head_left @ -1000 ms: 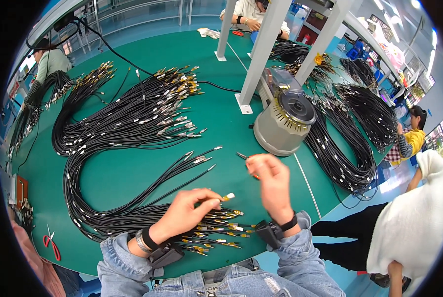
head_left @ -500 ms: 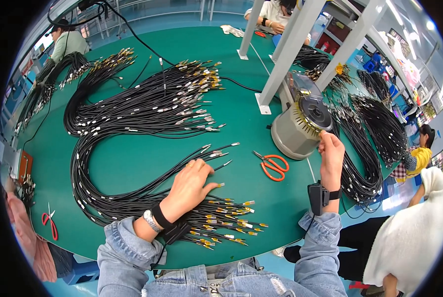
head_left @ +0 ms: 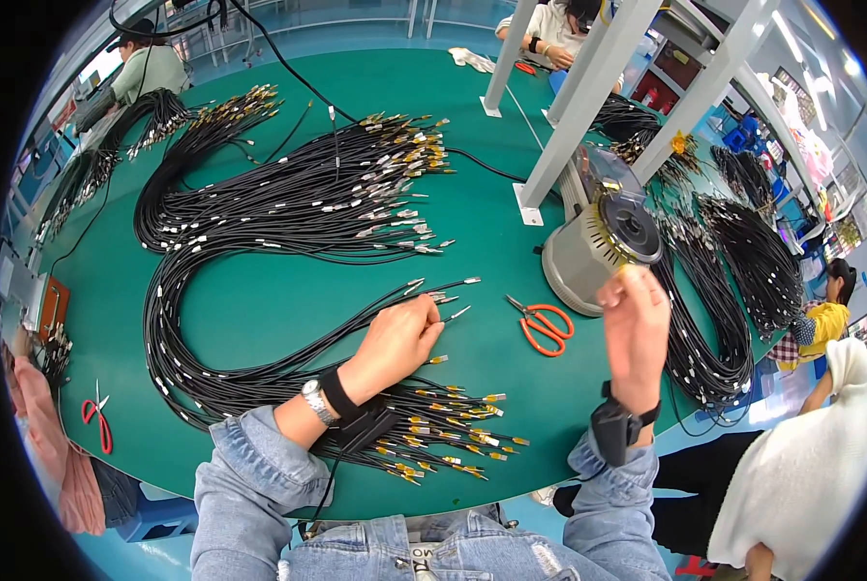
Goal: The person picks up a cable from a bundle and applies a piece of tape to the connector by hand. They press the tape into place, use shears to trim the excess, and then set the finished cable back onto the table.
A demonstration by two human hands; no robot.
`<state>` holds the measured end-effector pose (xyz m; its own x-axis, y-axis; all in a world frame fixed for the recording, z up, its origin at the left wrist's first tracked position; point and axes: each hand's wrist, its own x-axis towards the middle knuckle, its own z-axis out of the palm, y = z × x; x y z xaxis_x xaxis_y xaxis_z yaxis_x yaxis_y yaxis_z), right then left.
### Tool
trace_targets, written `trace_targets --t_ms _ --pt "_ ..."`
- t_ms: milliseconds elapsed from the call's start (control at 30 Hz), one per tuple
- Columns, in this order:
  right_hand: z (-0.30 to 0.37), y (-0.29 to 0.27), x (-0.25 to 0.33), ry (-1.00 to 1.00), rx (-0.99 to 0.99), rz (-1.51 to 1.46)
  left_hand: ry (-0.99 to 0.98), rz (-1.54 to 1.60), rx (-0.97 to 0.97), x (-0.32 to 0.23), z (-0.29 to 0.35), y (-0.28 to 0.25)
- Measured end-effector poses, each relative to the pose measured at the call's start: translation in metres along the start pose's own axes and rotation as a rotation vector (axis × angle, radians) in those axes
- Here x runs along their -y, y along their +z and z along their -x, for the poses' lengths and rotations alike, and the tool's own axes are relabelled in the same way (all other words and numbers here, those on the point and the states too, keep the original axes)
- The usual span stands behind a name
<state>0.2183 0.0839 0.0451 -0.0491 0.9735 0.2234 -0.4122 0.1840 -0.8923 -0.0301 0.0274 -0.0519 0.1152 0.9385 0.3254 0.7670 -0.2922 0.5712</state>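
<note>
My left hand (head_left: 401,332) is closed in a pinch on a black cable (head_left: 458,314) whose thin tip sticks out past the fingers. Below it fans a bundle of black cables (head_left: 259,385), many of their ends carrying yellow or white sleeves. My right hand (head_left: 637,315) is raised just in front of a grey tabletop machine (head_left: 577,268) with a round dark top. Its thumb and fingertips are pressed together. A yellowish spot shows at the fingertips, too blurred to name. Orange-handled scissors (head_left: 547,329) lie between my hands.
More black cable bundles (head_left: 288,208) spread across the green table (head_left: 288,310); others (head_left: 714,344) lie beyond the machine. Grey metal posts (head_left: 574,121) rise behind it. Red-handled scissors (head_left: 99,422) lie at the left edge. A person in white (head_left: 801,465) is close on my right; others sit around.
My left hand has moved slightly right, its fingers closing on a cable end. My right hand has come down and away from the machine's rim. The whole view has shifted a little.
</note>
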Motion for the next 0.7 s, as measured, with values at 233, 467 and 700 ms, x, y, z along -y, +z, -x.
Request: trace_targets --t_ms 233,467,700 --pt "0.053 0.047 -0.031 0.204 0.206 0.141 -0.064 0.454 -0.172 -0.029 0.008 -0.023" --pt "0.084 0.063 -0.057 0.185 0.24 0.25 0.191 0.037 -0.339 -0.044 0.024 -0.03" --pt "0.085 0.063 -0.064 0.114 0.128 0.196 0.27 -0.09 -0.373 -0.044 0.029 -0.029"
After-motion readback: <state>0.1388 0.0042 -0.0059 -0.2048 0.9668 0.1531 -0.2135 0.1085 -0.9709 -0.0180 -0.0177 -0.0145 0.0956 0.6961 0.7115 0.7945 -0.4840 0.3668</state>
